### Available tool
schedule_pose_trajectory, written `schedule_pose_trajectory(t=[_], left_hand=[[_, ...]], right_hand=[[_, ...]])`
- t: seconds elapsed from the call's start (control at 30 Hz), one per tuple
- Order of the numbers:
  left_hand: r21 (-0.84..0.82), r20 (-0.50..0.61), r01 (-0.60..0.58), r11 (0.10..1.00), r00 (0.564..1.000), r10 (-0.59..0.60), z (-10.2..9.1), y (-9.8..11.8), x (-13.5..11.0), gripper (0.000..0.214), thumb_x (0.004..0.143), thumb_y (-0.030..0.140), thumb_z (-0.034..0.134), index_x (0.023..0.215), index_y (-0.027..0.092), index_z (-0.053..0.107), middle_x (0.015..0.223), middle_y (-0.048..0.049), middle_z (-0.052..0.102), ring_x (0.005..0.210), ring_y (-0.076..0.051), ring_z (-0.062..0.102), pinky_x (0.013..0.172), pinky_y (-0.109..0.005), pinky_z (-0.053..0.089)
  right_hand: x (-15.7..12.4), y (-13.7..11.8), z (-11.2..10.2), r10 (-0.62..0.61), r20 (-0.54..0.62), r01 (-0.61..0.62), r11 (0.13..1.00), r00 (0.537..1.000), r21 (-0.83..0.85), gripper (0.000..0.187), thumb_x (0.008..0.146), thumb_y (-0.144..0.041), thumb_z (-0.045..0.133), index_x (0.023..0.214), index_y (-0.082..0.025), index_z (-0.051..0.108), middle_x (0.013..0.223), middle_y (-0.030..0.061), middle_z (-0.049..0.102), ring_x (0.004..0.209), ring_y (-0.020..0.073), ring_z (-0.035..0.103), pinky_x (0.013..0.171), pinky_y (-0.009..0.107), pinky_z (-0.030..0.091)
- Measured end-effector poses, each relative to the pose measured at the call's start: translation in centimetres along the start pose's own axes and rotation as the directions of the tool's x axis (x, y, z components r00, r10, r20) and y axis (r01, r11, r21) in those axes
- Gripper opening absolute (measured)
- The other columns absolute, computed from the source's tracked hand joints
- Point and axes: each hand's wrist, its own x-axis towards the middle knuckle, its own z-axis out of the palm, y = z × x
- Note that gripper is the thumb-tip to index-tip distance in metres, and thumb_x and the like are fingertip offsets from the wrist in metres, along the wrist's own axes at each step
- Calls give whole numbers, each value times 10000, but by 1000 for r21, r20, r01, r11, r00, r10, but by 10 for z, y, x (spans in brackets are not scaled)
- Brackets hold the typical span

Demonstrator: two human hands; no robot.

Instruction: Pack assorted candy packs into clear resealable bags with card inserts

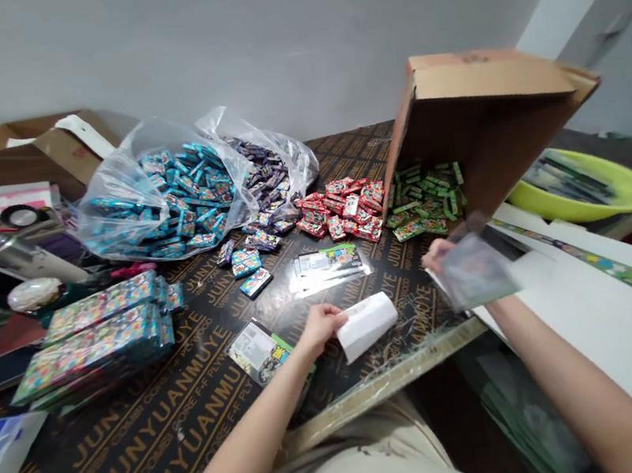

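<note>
My left hand pinches the left end of a curved white sheet of paper low over the dark board. To the right, over the table's front edge, my right hand grips a translucent plastic sleeve, partly smeared by motion. A printed packet with a pale label lies by my left forearm. Beyond the paper rests another printed packet in shiny clear film. Two small blue boxes sit to its left.
Behind are clear bags of blue packs and purple packs, then red packs. Green packs spill from a tilted cardboard box. Stacked long packs stand left, a yellow-green basin right.
</note>
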Motion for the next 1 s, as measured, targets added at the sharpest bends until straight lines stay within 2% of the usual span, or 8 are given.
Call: schedule_pose_trajectory(t=[0.13, 0.2, 0.3, 0.4, 0.5, 0.7, 0.87, 1.0], left_hand=[[83, -31, 2, 997, 1000, 1, 35, -3, 24, 130, 600, 153, 718, 607, 107, 597, 524, 41, 534, 485, -66, 474, 482, -192, 383], [107, -15, 32, 994, 999, -30, 34, -3, 32, 125, 708, 202, 666, 678, 103, 595, 586, 36, 552, 512, -66, 498, 508, -201, 422], [107, 33, 78, 991, 996, -82, 22, -2, 35, 158, 826, 260, 552, 814, 106, 587, 665, 24, 581, 535, -69, 535, 520, -221, 468], [64, 25, 78, 995, 997, -80, 14, -4, 32, 165, 724, 154, 649, 865, 89, 595, 582, 35, 584, 482, -80, 540, 514, -235, 483], [9, -23, 48, 999, 999, -48, 14, -8, 29, 300, 598, 28, 678, 882, 72, 592, 511, 45, 577, 433, -85, 529, 498, -234, 483], [-63, -44, 9, 998, 999, -11, 15, -13, 28, 387, 538, 20, 684, 909, 81, 591, 512, 35, 601, 427, -95, 543, 480, -234, 487], [-74, -36, -13, 997, 999, 10, 14, -17, 30, 390, 519, 18, 686, 893, 83, 596, 523, 26, 612, 430, -96, 547, 474, -226, 473], [-68, -17, -32, 997, 999, 31, 16, -21, 31, 375, 523, 14, 673, 882, 89, 594, 518, 27, 611, 425, -94, 536, 471, -221, 455]], right_hand=[[6, 19, 51, 43, 184, -4, 978, 982, -207, 270, 578, -392, 702, 668, -155, 609, 611, -6, 574, 574, 134, 516, 572, 261, 391], [5, 33, 69, 48, 193, 14, 952, 980, -306, 222, 567, -332, 719, 639, -146, 622, 600, -13, 562, 596, 137, 510, 623, 278, 393], [1, 45, 76, 17, 129, 37, 913, 992, -406, 215, 562, -257, 737, 725, -150, 649, 761, 29, 590, 781, 192, 525, 777, 360, 359], [-1, 40, 80, -62, 77, 93, 852, 995, -515, 406, 581, -226, 743, 971, -185, 638, 1031, 95, 556, 1024, 268, 457, 879, 425, 279], [2, 33, 101, -143, 123, 188, 757, 982, -626, 433, 704, -233, 664, 1128, -237, 571, 1108, 100, 523, 1048, 252, 446, 871, 403, 294], [7, 39, 142, -119, 146, 185, 757, 982, -626, 76, 757, -168, 605, 824, -190, 632, 842, 38, 544, 841, 178, 494, 760, 309, 373], [5, 37, 140, -145, 148, 206, 765, 978, -610, 182, 744, -120, 598, 915, -185, 603, 916, 37, 528, 829, 157, 505, 741, 286, 394], [7, 28, 143, -220, 249, 328, 732, 943, -597, 165, 745, -124, 598, 884, -206, 634, 949, 59, 559, 915, 195, 490, 794, 332, 372]])
